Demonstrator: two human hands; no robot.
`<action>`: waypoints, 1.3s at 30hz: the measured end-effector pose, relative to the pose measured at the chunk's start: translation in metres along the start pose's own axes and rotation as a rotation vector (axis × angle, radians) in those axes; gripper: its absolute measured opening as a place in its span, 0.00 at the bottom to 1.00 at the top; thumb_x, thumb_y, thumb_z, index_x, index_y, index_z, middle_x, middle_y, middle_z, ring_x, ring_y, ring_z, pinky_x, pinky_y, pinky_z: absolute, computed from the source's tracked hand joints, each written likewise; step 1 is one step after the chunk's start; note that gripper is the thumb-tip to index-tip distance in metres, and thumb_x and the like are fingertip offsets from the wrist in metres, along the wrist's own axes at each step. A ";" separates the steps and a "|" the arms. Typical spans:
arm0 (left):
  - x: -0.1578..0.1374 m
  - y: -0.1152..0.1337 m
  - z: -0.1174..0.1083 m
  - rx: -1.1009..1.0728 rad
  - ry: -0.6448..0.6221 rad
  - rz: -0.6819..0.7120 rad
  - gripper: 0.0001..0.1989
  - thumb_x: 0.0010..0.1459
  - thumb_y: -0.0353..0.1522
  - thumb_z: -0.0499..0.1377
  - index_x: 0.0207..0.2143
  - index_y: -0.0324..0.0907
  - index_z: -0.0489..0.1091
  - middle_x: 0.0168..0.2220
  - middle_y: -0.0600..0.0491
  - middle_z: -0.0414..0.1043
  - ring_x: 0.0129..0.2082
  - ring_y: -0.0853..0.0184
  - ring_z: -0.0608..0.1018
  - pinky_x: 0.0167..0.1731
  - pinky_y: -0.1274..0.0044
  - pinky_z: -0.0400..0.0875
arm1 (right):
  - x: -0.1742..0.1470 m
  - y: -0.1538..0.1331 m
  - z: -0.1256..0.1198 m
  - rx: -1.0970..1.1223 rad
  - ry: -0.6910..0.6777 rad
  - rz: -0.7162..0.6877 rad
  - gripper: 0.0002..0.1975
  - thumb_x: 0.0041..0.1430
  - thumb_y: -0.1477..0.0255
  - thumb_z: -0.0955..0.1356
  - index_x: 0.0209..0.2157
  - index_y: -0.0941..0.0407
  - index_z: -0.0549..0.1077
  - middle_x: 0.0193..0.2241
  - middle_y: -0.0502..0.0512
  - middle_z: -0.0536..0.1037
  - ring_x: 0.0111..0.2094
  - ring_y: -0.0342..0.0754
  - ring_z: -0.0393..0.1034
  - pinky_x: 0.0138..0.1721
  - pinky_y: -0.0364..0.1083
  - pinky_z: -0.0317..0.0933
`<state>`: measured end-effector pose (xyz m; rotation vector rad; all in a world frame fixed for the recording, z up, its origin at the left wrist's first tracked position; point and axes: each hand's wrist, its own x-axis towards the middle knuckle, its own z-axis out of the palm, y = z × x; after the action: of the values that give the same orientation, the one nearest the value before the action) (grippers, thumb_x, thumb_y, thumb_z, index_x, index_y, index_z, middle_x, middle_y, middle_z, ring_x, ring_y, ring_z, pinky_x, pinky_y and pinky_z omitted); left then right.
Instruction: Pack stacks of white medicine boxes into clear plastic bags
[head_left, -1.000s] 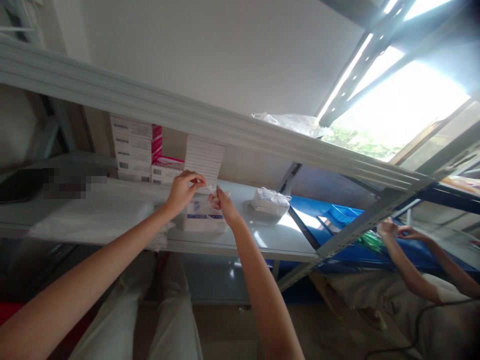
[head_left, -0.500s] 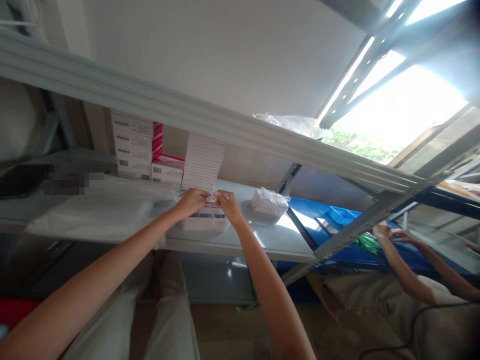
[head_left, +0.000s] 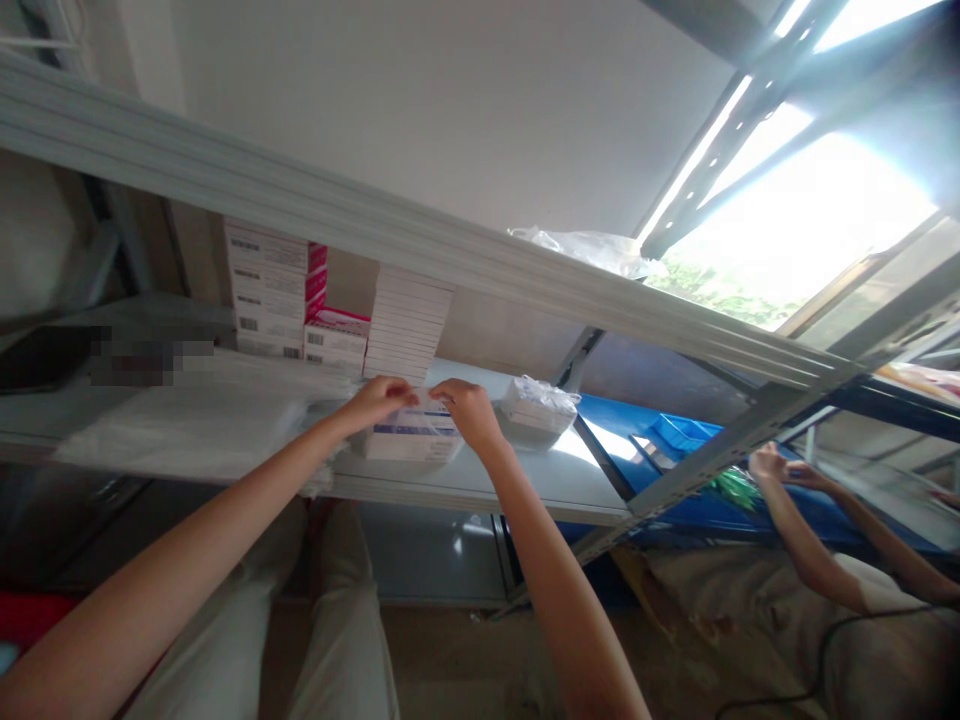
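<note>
On the shelf in front of me stands a white box with a blue stripe (head_left: 412, 440), seemingly wrapped in a thin clear plastic bag (head_left: 426, 402). Just above its top, my left hand (head_left: 384, 398) has its fingertips pinched at the bag's loose plastic. My right hand (head_left: 466, 408) is a short gap to the right, thumb and finger also closed at the plastic. The film between the fingers is hard to make out. Right of my hands sits a bagged stack of white boxes (head_left: 534, 408), its top knotted.
Behind stand a tall white stack (head_left: 409, 320) and several white-and-pink boxes (head_left: 270, 290). Clear plastic bags (head_left: 195, 410) lie left on the shelf (head_left: 480, 490). An upper shelf beam (head_left: 420, 240) crosses overhead. At right, another person's hands (head_left: 776, 468) work near a blue bin (head_left: 682, 432).
My hands have drawn apart from a bunched white bit of plastic, the left moving left and the right moving right. More of the blue-striped box shows between them.
</note>
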<state>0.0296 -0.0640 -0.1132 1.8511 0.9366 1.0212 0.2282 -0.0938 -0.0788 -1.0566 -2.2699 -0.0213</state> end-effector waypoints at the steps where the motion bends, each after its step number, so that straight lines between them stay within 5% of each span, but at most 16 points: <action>1: 0.000 0.001 -0.001 -0.016 0.000 0.004 0.16 0.51 0.43 0.58 0.23 0.40 0.70 0.22 0.55 0.69 0.24 0.69 0.70 0.25 0.79 0.62 | 0.000 -0.001 0.000 -0.088 -0.013 -0.024 0.13 0.58 0.83 0.63 0.37 0.56 0.76 0.37 0.55 0.79 0.39 0.47 0.73 0.41 0.43 0.62; 5: 0.002 0.000 0.000 -0.099 0.044 0.056 0.15 0.57 0.42 0.53 0.34 0.40 0.72 0.34 0.50 0.76 0.35 0.66 0.74 0.34 0.77 0.67 | 0.000 -0.003 0.006 -0.335 -0.030 -0.100 0.11 0.61 0.81 0.63 0.40 0.56 0.73 0.38 0.56 0.78 0.37 0.47 0.72 0.37 0.43 0.61; 10: 0.015 -0.008 0.005 -0.142 0.058 0.073 0.19 0.53 0.33 0.56 0.49 0.41 0.68 0.36 0.51 0.77 0.34 0.66 0.77 0.35 0.76 0.69 | 0.002 -0.001 0.014 -0.398 0.028 -0.039 0.06 0.65 0.76 0.62 0.39 0.57 0.71 0.31 0.55 0.77 0.33 0.46 0.72 0.33 0.42 0.59; 15: 0.018 -0.003 0.003 0.111 0.185 0.141 0.07 0.50 0.31 0.58 0.30 0.38 0.75 0.31 0.47 0.78 0.34 0.62 0.77 0.38 0.72 0.69 | 0.002 -0.002 0.016 -0.273 0.048 0.033 0.07 0.64 0.76 0.63 0.37 0.56 0.72 0.32 0.54 0.79 0.35 0.45 0.73 0.36 0.41 0.60; 18: 0.010 0.004 -0.009 0.319 0.242 0.248 0.07 0.52 0.29 0.58 0.26 0.39 0.75 0.30 0.48 0.77 0.34 0.61 0.76 0.41 0.70 0.68 | 0.000 -0.003 0.013 -0.115 0.085 0.068 0.06 0.62 0.76 0.65 0.35 0.55 0.74 0.37 0.53 0.79 0.39 0.45 0.73 0.40 0.41 0.61; 25: -0.029 -0.003 -0.038 0.905 0.163 0.463 0.11 0.55 0.23 0.54 0.28 0.42 0.75 0.30 0.51 0.76 0.37 0.60 0.72 0.41 0.69 0.64 | -0.031 0.003 0.014 -0.100 0.208 0.508 0.09 0.58 0.65 0.68 0.27 0.53 0.76 0.33 0.52 0.78 0.38 0.49 0.69 0.41 0.46 0.58; 39: -0.054 -0.001 -0.030 1.125 0.181 0.473 0.12 0.58 0.23 0.52 0.31 0.43 0.75 0.34 0.49 0.74 0.38 0.59 0.71 0.43 0.65 0.60 | -0.054 0.024 0.025 -0.025 0.112 0.642 0.14 0.56 0.59 0.67 0.24 0.55 0.72 0.41 0.53 0.74 0.47 0.54 0.64 0.48 0.54 0.52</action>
<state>-0.0185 -0.1018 -0.1191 3.0539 1.3781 1.0161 0.2576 -0.1078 -0.1345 -1.7012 -1.7470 0.1524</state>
